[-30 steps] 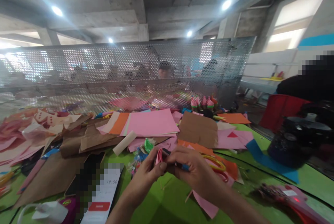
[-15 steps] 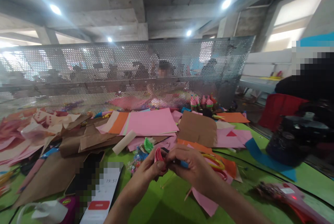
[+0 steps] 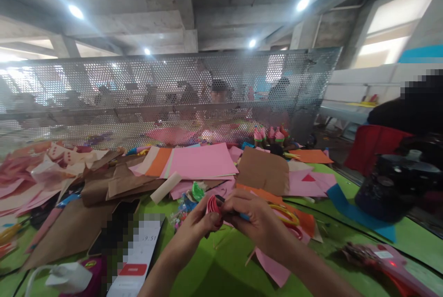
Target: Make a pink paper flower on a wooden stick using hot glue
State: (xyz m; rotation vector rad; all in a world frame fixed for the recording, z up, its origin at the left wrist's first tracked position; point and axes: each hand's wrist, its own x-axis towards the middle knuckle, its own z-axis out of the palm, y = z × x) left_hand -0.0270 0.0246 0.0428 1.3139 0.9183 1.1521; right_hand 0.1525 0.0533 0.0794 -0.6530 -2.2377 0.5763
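My left hand (image 3: 195, 230) is closed, thumb and fingers pinching a small pink-red layered paper piece (image 3: 212, 205) with curved, stacked edges. Against its right side, the fingers of my right hand (image 3: 258, 221) are bent together. A small dark tip and a bit of blue show at those fingers, but what they grip is mostly hidden. Below both hands lies the green tabletop (image 3: 207, 269). Yellow-handled scissors (image 3: 289, 215) rest partly behind my right hand, over orange and pink sheets. A green and blue heap of small plastic-wrapped bits (image 3: 188, 204) lies just beyond my left hand.
Pink sheets (image 3: 204, 160), a brown sheet (image 3: 263, 172) and a white roll (image 3: 166, 188) lie ahead. Phones, one with a lit screen (image 3: 141, 251), and a white charger plug (image 3: 69, 278) sit left. A glue gun (image 3: 387, 260) lies right. A perforated metal screen (image 3: 155, 89) stands behind.
The view has shifted slightly. Both hands stay together around the pink-red piece, with only a small change in the fingers.
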